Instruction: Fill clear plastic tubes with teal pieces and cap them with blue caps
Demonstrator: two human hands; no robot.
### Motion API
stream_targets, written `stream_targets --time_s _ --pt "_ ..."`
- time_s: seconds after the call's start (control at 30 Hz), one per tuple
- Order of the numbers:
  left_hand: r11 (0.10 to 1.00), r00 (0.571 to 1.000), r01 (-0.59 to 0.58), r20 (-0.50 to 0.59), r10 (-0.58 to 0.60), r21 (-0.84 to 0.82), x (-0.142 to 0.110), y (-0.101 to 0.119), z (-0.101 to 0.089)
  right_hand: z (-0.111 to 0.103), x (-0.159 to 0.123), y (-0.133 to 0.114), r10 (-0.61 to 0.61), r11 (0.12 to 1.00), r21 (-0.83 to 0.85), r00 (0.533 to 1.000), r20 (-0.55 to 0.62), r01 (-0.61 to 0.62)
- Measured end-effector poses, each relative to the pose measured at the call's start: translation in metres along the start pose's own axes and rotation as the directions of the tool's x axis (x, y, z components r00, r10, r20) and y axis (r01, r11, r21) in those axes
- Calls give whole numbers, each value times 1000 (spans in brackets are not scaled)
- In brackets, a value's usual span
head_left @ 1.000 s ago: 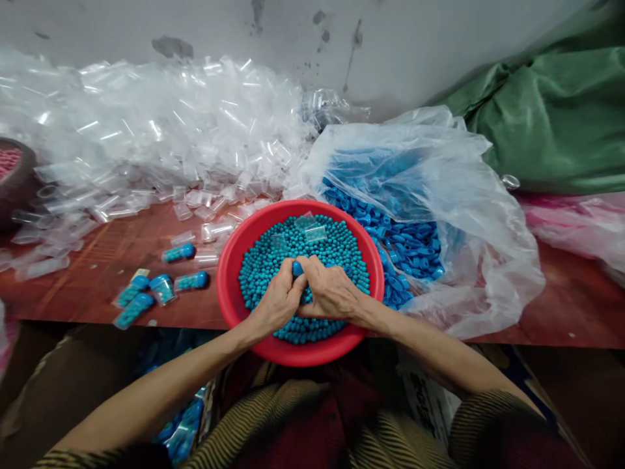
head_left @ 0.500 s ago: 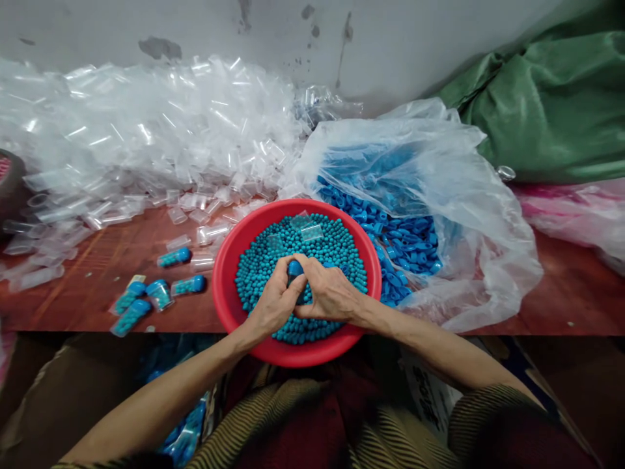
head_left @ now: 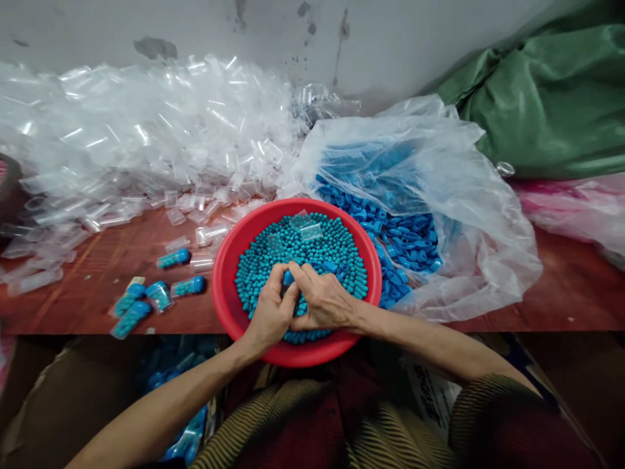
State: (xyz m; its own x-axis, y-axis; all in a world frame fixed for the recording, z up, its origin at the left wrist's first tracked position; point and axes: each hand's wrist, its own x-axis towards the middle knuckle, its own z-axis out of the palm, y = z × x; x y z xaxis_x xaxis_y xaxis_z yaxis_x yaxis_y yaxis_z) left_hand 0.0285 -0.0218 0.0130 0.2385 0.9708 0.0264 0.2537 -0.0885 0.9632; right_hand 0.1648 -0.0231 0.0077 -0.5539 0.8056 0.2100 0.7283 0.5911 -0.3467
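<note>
A red basin (head_left: 223, 280) of small teal beads (head_left: 258, 254) stands at the table's front edge. Above the beads, my left hand (head_left: 268, 309) is closed around a small bottle with a blue cap (head_left: 288, 279); the fingers hide most of it. My right hand (head_left: 325, 301) meets it from the right, its fingers bent over the same cap and its thumb low. A few loose blue caps (head_left: 336, 268) lie on the beads just behind my right hand. Clear empty tubes (head_left: 311, 231) rest on the beads towards the back.
Several filled bottles with blue caps (head_left: 131, 319) lie left of the basin. Behind them spreads a large heap of clear tubes (head_left: 161, 130). A plastic bag (head_left: 481, 215) of blue caps (head_left: 410, 241) lies open at the right. Green cloth (head_left: 551, 104) is at the back right.
Both hands have shifted slightly left and down over the beads, still together on the bottle. More of the loose blue caps behind my right hand now shows.
</note>
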Motion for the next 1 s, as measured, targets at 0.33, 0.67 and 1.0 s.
stream_targets --time_s 0.33,0.67,1.0 --pt "898 961 246 211 -178 -364 15 -2 -17 -20 0 16 63 888 458 997 -38 -38" --pt "979 994 -109 30 105 172 6 -4 -14 -17 0 23 262 439 869 958 119 -228" --pt "919 972 -229 21 235 321 1 -16 -12 -7 -9 23 276 391 891 953 127 -232"
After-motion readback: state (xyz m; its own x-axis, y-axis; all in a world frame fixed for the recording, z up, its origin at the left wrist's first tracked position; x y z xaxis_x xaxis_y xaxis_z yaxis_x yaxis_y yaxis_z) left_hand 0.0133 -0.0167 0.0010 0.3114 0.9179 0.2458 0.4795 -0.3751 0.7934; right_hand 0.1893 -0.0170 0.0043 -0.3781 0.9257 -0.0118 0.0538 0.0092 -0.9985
